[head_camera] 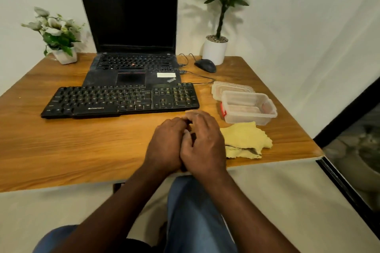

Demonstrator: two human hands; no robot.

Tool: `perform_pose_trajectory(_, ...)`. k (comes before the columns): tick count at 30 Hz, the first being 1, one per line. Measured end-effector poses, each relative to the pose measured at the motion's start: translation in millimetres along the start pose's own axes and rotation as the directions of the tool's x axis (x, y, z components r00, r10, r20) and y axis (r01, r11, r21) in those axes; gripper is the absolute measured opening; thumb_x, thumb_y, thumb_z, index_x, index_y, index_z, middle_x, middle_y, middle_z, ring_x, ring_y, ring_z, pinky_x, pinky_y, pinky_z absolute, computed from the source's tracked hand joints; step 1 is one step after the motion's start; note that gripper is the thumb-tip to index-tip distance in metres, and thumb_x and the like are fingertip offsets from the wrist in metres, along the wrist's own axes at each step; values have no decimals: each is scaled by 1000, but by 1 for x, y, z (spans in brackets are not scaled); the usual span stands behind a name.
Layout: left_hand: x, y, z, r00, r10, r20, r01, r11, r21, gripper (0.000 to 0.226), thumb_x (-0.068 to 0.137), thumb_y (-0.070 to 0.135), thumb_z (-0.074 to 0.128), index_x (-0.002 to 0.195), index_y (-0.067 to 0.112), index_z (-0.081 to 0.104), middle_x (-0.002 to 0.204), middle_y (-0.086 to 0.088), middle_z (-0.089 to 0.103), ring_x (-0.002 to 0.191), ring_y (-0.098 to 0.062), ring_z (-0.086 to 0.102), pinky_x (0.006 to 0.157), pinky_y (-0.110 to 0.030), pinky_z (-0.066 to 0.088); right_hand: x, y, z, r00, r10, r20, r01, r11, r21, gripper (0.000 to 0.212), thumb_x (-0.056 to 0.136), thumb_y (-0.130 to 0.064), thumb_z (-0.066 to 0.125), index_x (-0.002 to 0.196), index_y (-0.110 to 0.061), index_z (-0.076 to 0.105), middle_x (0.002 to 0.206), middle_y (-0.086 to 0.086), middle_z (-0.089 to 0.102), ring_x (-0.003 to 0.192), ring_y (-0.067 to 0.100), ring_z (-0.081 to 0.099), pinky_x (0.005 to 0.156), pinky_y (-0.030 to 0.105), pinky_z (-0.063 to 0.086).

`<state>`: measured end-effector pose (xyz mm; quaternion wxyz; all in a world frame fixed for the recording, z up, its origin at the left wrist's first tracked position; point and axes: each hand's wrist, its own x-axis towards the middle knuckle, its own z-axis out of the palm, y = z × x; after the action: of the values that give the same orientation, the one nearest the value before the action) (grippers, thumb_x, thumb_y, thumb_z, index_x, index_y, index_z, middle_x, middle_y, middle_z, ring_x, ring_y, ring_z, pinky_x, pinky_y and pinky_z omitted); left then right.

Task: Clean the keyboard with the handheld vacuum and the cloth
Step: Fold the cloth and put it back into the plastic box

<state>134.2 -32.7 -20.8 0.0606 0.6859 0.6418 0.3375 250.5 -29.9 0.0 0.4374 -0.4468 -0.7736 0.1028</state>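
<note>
Two hands meet at the near edge of the counter point(72, 146): the left hand point(166, 141) and the right hand point(203, 141), pressed side by side, fingers curled; each grip is clamped on one small dark thing point(192, 136) held between them; only slivers of it show between the fingers and below the palms, so I cannot tell what it is. One black keyboard point(121, 98) lies flat on the counter beyond the hands and to their left, apart from them; its key legends are too blurred to read. One yellow cloth point(244, 139) lies crumpled just beside the right hand, its left edge hidden behind that hand. One open laptop point(131, 26) stands behind the keyboard, screen dark; the keyboard covers its front edge. One dark mouse point(205, 65) sits to the laptop's right, its cable running to the laptop. One clear plastic container point(248, 109) stands behind the cloth; one lid point(230, 86) lies behind it, partly covered. Two potted plants: a flowering one point(59, 35) at the far left corner; a leafy one point(214, 49) at the far right, its top cut off by the frame.
</note>
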Motion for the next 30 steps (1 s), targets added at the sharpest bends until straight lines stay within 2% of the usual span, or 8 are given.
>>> perform_pose_trajectory(3,8,19,21,992,-125,34,129,975,-180,38,93,48,56,124,28,65,110,5,69,100,-17,62,85,-39,53,8,20,-52,996,-22,-91,18,999,-40,25,90,-18,65,115,-20,68,112,-4,69,104,14,63,87,27,54)
perform_pose_trajectory(6,23,33,27,972,-212,97,222,970,-104,60,100,66,39,110,16,70,100,-4,67,95,-22,61,75,-37,45,20,59,-109,958,199,-209,-240,951,-197,11,91,-37,71,93,-26,70,90,-7,72,86,16,67,73,34,55)
perform_pose_trajectory(9,41,46,20,925,-307,225,320,947,-19,56,100,65,45,92,14,67,89,-1,65,87,-22,60,75,-40,51,30,102,-133,855,516,-57,-499,788,-360,43,85,-68,67,85,-25,73,85,-5,73,87,21,67,70,33,50)
perform_pose_trajectory(12,57,56,20,865,-347,361,344,936,76,44,95,59,61,114,20,65,110,4,63,104,-22,59,85,-37,51,30,126,-127,780,615,111,-534,748,-395,66,79,-83,58,97,-23,78,92,-2,75,89,20,68,78,37,57)
perform_pose_trajectory(16,71,63,24,838,-351,418,358,932,65,31,90,48,73,99,19,67,103,-1,67,97,-20,61,74,-34,49,28,134,-113,787,603,130,-561,787,-255,53,84,-67,69,108,-21,79,105,-3,76,97,20,68,84,40,59)
perform_pose_trajectory(21,67,58,28,865,-321,385,348,937,-2,16,88,34,79,85,23,68,91,4,69,91,-18,64,80,-39,56,24,130,-107,819,570,70,-569,822,-37,16,85,-37,80,85,-23,71,84,-11,68,84,14,64,72,32,52)
perform_pose_trajectory(26,63,58,24,869,-296,396,337,941,-37,17,88,26,80,90,34,65,100,8,68,97,-14,62,86,-37,54,22,128,-107,856,517,7,-517,854,59,19,82,-21,84,94,-26,70,88,-18,66,84,1,62,68,18,47)
perform_pose_trajectory(30,63,62,5,890,-248,383,293,954,-63,11,94,23,72,87,29,67,93,7,68,91,-14,62,67,-28,43,22,127,-115,872,489,-39,-473,860,192,26,79,-8,83,89,-27,68,86,-14,69,77,3,63,70,24,54)
